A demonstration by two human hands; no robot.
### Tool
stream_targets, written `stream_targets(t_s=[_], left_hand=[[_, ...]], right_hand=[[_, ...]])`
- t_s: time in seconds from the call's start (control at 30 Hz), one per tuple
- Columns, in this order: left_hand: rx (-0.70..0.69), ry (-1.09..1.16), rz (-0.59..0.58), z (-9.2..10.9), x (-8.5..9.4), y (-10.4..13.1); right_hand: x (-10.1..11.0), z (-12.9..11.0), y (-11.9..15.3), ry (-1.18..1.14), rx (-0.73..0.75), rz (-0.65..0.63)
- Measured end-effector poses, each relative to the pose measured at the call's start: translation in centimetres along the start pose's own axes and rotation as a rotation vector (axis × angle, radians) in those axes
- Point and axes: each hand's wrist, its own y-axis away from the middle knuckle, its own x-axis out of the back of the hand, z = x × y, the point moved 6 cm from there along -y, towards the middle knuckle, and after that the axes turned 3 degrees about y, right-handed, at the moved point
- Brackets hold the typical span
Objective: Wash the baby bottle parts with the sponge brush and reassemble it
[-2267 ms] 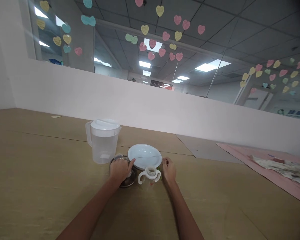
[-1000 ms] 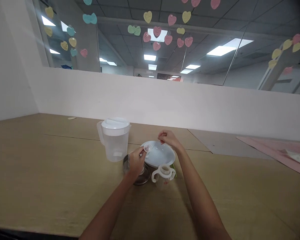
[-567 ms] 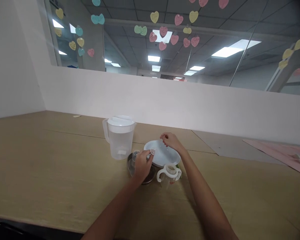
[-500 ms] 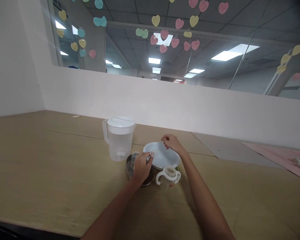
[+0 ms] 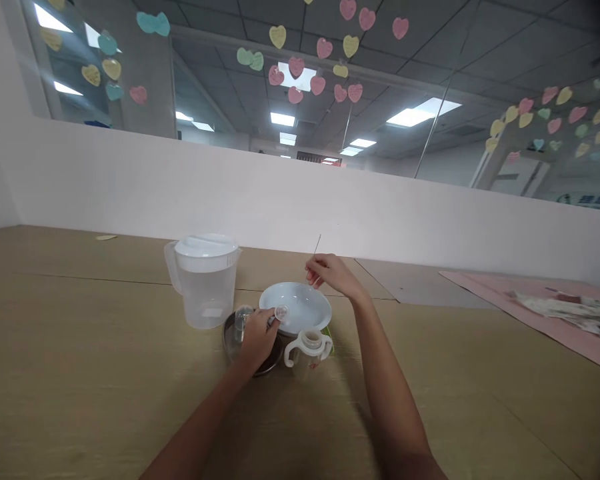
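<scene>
Head view: left hand [image 5: 256, 337] pinches a small clear round plastic piece [image 5: 281, 313] at the near-left part of the white oval bowl [image 5: 305, 308]; right hand [image 5: 333, 272] grips a thin straight rod [image 5: 317, 244], upward-pointing, near the bowl's far rim. Judged advisable: light edge grip on the piece, rod steered clear of the clear bottle with white handles [image 5: 312, 339]. Obscured: rod's lower end, piece's fine detail, part of the dark metal dish [image 5: 270, 363].

Saw heart-shaped notes [image 5: 324, 47] on glass [image 5: 390, 143] above the fingers [image 5: 316, 269], a pink sheet [image 5: 485, 288] well right of them, a white wall [image 5: 280, 200] beyond.
</scene>
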Motion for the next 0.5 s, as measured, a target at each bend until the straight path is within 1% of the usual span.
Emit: stream_targets(t_s=[0.1, 0.17, 0.23, 0.33, 0.5], left_hand=[[0.007, 0.046, 0.015, -0.1, 0.1, -0.1], [0.004, 0.08, 0.026, 0.1, 0.2, -0.1], [-0.007, 0.113, 0.037, 0.4, 0.5, -0.1], [-0.018, 0.127, 0.041, 0.7, 0.7, -0.1], [0.0, 0.143, 0.034, 0.7, 0.6, 0.0]], right_hand=[[-0.6, -4.0, 2.2, -0.097, 0.1, -0.115], [-1.4, -5.4, 3.1, -0.059, 0.139, -0.155], [-2.1, -5.9, 3.4, 0.025, 0.165, -0.138], [-2.6, -5.7, 3.1, 0.13, 0.177, -0.09], [-3.0, -5.6, 2.9, 0.163, 0.214, -0.095]])
